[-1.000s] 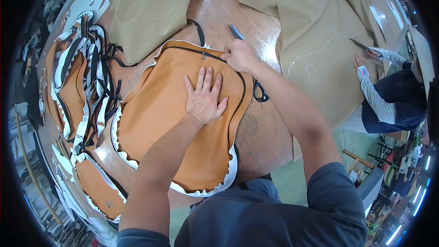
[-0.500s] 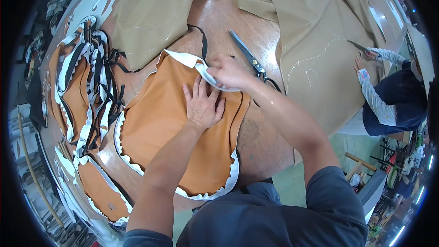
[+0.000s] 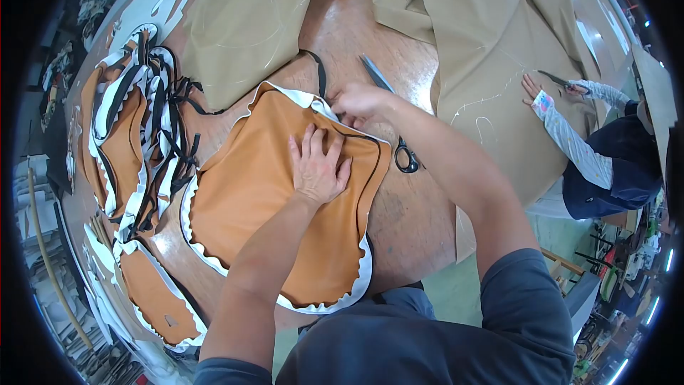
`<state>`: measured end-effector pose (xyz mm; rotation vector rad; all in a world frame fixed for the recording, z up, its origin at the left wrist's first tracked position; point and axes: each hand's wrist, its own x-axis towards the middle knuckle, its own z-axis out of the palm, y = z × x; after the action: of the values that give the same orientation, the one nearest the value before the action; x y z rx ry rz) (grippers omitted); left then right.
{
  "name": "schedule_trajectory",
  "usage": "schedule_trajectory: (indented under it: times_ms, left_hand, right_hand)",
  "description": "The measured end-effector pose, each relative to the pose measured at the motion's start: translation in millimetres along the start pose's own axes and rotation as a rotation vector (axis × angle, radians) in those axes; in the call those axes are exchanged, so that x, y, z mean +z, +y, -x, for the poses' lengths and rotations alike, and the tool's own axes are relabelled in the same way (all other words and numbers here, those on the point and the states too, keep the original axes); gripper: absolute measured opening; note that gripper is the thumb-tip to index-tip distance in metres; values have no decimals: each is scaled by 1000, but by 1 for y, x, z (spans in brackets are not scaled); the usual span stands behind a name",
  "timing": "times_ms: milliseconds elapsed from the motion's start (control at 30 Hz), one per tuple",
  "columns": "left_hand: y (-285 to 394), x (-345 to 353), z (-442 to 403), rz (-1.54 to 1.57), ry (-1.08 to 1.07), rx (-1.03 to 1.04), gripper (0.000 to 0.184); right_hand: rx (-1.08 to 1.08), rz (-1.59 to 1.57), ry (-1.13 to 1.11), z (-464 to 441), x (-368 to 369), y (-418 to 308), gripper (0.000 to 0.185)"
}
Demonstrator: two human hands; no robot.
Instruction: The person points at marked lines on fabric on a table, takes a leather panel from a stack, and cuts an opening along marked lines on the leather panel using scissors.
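Note:
A sewn orange leather piece (image 3: 263,199) with a notched white edge lies on the table in front of me. My left hand (image 3: 319,170) rests flat on its upper part, fingers spread. At its top edge my right hand (image 3: 360,103) is closed, fingers pinched on the piece's white-backed border; the fingertips are partly hidden. A black strip (image 3: 318,71) runs up from that edge. Just beyond my right hand lies a pair of scissors (image 3: 407,160), its middle covered by my forearm.
Orange pieces with black straps (image 3: 128,135) are heaped at the left, above a smaller orange panel (image 3: 153,292). Tan leather (image 3: 242,28) covers the table's far side. On the right, a co-worker (image 3: 605,150) holds a dark-bladed tool (image 3: 552,77) over marked tan leather (image 3: 499,128).
The white border that was lifted and folded over at my right hand now lies lower, with the dark seam beside it exposed. The co-worker's free hand has moved up and left.

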<state>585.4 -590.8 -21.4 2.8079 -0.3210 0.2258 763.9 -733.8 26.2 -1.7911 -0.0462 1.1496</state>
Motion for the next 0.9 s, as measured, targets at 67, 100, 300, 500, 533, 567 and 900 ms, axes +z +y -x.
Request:
schedule_trajectory:
  times_ms: [67, 100, 300, 500, 533, 567, 900]
  left_hand:
    - [1, -1, -1, 4, -38, -27, 57]
    - [0, -2, 0, 6, -59, -41, 57]
    - [-2, 2, 2, 31, 47, 17, 57]
    - [-4, 5, 3, 73, 55, 13, 59]
    - [-4, 5, 3, 71, 54, 16, 60]
    - [-4, 4, 3, 70, 49, 17, 60]
    - [0, 0, -1, -38, -48, 9, 65]
  right_hand:
    - [-59, 339, -59, 3, 11, 3, 32]
    - [-88, 507, -90, 2, 17, 6, 32]
    - [-398, 828, 151, 20, 8, 8, 24]
    - [-520, 1241, 269, 22, -26, 23, 15]
    - [-490, 1256, 351, 18, -32, 20, 15]
    - [-458, 1269, 434, 19, -38, 10, 16]
    - [-475, 931, 1030, -3, -106, -40, 19]
